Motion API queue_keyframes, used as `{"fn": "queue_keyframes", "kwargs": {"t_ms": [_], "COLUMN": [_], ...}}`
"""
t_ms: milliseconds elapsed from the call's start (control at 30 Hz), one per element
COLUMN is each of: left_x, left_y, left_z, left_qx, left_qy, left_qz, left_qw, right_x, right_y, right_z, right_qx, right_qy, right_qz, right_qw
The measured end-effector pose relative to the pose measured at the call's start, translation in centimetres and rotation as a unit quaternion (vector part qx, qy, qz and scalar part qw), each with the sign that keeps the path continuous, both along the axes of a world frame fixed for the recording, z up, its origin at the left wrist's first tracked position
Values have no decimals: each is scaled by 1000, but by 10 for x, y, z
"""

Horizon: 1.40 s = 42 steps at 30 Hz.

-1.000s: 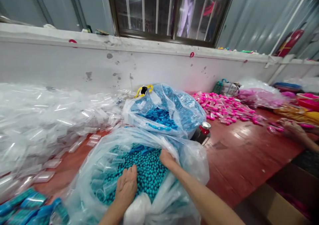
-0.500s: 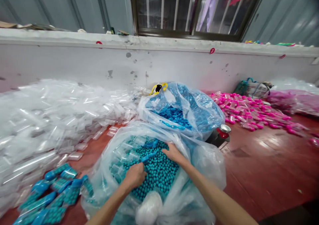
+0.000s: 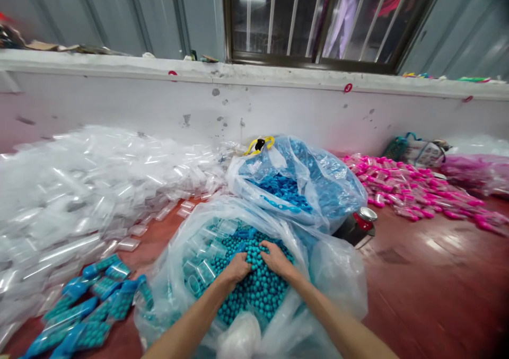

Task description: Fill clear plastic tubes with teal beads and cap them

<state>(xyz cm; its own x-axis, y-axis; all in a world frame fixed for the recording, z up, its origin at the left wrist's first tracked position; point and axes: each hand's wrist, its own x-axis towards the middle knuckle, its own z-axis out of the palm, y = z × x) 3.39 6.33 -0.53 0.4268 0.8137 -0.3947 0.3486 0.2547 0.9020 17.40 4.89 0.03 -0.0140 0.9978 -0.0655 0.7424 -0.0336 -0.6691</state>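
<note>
A large clear plastic bag (image 3: 159,274) lies open in front of me, holding many teal beads (image 3: 266,290) and clear tubes (image 3: 204,271) at its left side. Over the beads, my left hand (image 3: 237,268) is closed around part of a blue plastic piece (image 3: 239,250). Just to its right, my right hand (image 3: 274,257) touches the beads with its fingers bent and apart, and nothing is visibly held in it. Another blue piece (image 3: 247,233) lies among the beads behind my hands.
Clear tubes (image 3: 99,189) are heaped at the left, above bead-filled blue-capped tubes (image 3: 91,300). Behind the beads stands a bag of blue parts (image 3: 338,184). A red-sided jar (image 3: 365,218) and pink pieces (image 3: 417,189) are to the right, before a wall (image 3: 294,110).
My right hand has moved down and closer to my left hand. My left hand has shifted slightly right with the blue piece. The camera view has turned a little left.
</note>
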Motion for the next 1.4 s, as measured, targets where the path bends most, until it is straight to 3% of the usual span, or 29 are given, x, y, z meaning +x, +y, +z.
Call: {"fn": "queue_keyframes", "kwargs": {"t_ms": [167, 367, 467, 533, 600, 733, 833, 967, 1067, 1300, 1400], "left_x": [-19, -43, -53, -57, -60, -64, -65, -62, -61, -59, -57], "left_y": [-7, -20, -27, -30, -32, -35, -36, -38, -39, -41, -41], "left_z": [10, 15, 18, 20, 20, 15, 13, 14, 12, 5, 5], "left_qx": [-53, -76, -103, -118, -125, -134, -144, -152, -128, -86, -73], "left_qy": [-125, -145, -152, -167, -174, -168, -205, -249, -247, -211, -186], "left_qz": [42, 99, 107, 102, 100, 77, 42, 22, 34, 58, 57], "left_qw": [990, 981, 977, 974, 972, 974, 967, 956, 960, 972, 978], "right_x": [9, -3, -31, -48, -57, -46, -24, -6, -3, 11, 12], "right_y": [-10, -19, -4, 7, 12, 7, -2, -14, -20, -37, -45], "right_z": [6, 31, 41, 40, 33, 20, 22, 23, 21, 47, 51], "right_qx": [-6, 20, 89, 94, 79, 57, 41, 5, -37, 66, 95], "right_qy": [-33, -195, -271, -259, -249, -255, -260, -93, 1, -93, -142], "right_qz": [42, 23, 115, 203, 237, 203, 165, 93, 90, 153, 127], "right_qw": [999, 980, 951, 940, 936, 944, 951, 991, 995, 982, 977]}}
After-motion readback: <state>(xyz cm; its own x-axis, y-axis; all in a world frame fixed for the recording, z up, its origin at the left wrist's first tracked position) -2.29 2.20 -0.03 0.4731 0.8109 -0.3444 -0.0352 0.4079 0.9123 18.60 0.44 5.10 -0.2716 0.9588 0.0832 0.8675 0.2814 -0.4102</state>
